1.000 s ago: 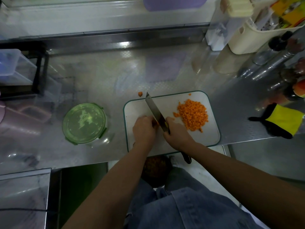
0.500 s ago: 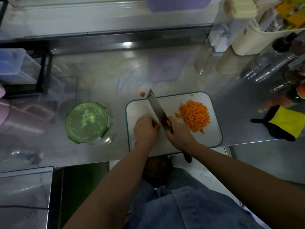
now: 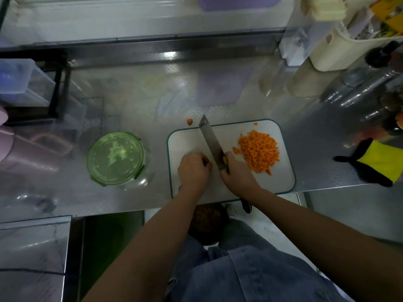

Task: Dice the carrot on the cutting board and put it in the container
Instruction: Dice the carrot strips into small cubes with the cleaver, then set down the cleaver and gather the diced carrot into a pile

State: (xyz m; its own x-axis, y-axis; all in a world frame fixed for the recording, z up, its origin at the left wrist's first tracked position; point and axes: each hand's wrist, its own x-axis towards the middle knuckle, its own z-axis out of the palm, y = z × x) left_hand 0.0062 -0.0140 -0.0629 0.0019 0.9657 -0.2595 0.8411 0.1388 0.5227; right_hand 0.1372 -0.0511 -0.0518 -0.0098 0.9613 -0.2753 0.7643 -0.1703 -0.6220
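Observation:
A white cutting board (image 3: 281, 182) with a green rim lies at the counter's front edge. A heap of diced carrot (image 3: 259, 150) sits on its right half. My right hand (image 3: 236, 173) grips the knife (image 3: 210, 139), whose blade runs across the board's middle with the tip past the far edge. My left hand (image 3: 193, 168) is curled on the board just left of the blade; whatever it holds is hidden beneath the fingers. A round container with a green lid (image 3: 116, 158) stands left of the board, lid on.
One carrot bit (image 3: 189, 121) lies on the steel counter beyond the board's far left corner, another (image 3: 255, 123) on the board's far edge. A yellow-and-black cloth (image 3: 379, 163) lies at right. Bottles and a cream bin (image 3: 340, 49) crowd the back right; plastic boxes (image 3: 21, 81) stand at left.
Both hands stay at the same spot on the board with the knife beside the left fingers. The orange bit seen earlier between the left fingers and the blade is now hidden.

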